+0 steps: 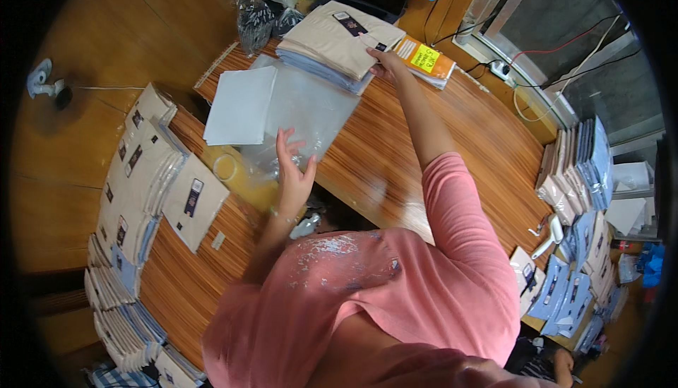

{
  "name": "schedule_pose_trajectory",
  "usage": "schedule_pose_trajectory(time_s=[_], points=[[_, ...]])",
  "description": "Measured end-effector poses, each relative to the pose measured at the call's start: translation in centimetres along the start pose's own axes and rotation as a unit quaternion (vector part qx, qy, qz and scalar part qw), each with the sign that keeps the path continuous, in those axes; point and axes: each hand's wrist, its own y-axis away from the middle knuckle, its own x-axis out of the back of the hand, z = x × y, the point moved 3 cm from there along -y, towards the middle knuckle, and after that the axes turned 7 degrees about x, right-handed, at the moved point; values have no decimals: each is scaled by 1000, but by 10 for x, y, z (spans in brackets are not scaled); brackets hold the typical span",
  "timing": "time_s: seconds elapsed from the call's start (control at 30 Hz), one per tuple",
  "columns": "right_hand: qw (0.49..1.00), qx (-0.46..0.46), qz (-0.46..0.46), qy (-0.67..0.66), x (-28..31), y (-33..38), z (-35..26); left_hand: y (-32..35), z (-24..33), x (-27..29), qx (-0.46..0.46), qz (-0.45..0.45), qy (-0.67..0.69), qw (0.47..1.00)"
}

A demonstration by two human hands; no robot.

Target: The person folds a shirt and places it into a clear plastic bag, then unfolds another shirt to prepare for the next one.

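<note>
While white paper (pixel 239 109) lies near the bench's (pixel 452 148) left edge, the left hand (pixel 294 184), open with fingers spread, is at clear plastic bags (pixel 311 102) reaching the near edge. Folded garments (pixel 311 40) sit by the far edge; the right hand (pixel 385 63) touches their right side, its grip unclear, beside an orange notebook (pixel 439 72).

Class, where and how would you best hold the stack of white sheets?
Probably grip the stack of white sheets along its long right edge, bringing the left hand in from the right and pinching from above and below. It lies flat, its right edge uncovered and facing that hand, over clear plastic.
</note>
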Motion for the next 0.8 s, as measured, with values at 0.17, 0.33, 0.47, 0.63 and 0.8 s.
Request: schedule_pose_trajectory(time_s=[0.17, 0.33, 0.47, 0.63, 0.8], points=[[994, 82, 75, 9, -35, 12, -12, 22, -33, 35, 99, 52, 5, 994], [987, 113, 88, 74, -23, 8, -21, -6, -36, 13, 64, -7, 6, 998], [926, 190, 102, 309, 34, 65, -13, -31, -10, -27, 15, -70, -5, 997], [956, 39, -115, 268, 92, 282, 3, -25, 4, -100, -67, -151, 126, 978], [943, 77, 274, 172, 216, 514, 19, -1, 39, -176, -156, -217, 232, 935]])
